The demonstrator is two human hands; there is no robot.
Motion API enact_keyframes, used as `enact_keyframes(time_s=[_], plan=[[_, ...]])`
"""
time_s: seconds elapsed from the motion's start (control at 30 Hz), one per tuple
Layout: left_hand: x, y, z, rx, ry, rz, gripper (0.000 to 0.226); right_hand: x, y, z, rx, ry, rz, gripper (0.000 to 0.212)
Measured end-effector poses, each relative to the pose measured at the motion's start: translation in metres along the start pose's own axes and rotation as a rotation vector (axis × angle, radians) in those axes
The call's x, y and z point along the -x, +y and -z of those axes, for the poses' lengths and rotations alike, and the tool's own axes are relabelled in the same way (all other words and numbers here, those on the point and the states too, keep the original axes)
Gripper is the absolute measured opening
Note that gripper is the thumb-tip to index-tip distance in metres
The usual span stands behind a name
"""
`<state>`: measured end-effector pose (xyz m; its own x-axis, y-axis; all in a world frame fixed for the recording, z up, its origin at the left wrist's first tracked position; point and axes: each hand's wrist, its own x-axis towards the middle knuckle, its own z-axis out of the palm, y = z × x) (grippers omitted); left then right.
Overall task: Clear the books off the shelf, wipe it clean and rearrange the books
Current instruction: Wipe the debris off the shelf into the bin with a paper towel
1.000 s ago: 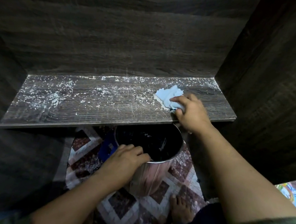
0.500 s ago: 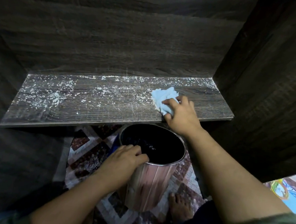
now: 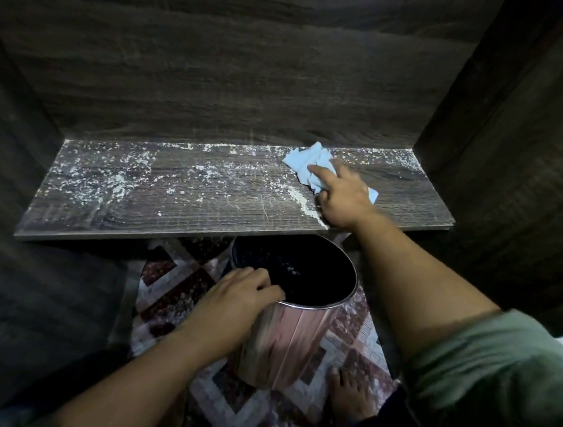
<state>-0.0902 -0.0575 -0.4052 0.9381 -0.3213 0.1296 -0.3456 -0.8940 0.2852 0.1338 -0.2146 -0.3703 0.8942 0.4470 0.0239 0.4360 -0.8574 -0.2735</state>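
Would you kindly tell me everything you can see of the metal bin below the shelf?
The bin is a round, open-topped can with a shiny, pinkish, metal-looking wall, a thin bright rim and a dark inside holding a few pale specks. It stands about upright over the patterned floor, its far rim just under the shelf's front edge. The left hand grips its near-left rim, fingers curled over into the opening.
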Motion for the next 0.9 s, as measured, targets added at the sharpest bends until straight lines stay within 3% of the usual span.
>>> enact_keyframes(time_s=[0.4, 0.57, 0.63, 0.77, 0.9], plan=[[0.001, 0.006, 0.008, -0.026, 0.031, 0.011, 0.034, 0.053, -0.021, -0.001, 0.055, -0.010, 0.024, 0.055], [-0.002, 0.007, 0.010, -0.007, 0.034, 0.023, 0.031, 0.043, -0.017, 0.012, -0.338, 0.165, -0.029, 0.052], [-0.002, 0.007, 0.011, -0.009, 0.035, 0.024, 0.031, 0.032, -0.019, 0.022, -0.296, 0.183, -0.094, 0.052], [-0.002, 0.006, 0.012, -0.012, 0.042, 0.025, 0.034, 0.022, -0.017, 0.013, -0.014, -0.039, -0.152, 0.051], [-0.001, 0.007, 0.011, -0.023, 0.037, 0.046, 0.037, 0.030, -0.015, -0.005, 0.019, 0.016, -0.064, 0.047]])
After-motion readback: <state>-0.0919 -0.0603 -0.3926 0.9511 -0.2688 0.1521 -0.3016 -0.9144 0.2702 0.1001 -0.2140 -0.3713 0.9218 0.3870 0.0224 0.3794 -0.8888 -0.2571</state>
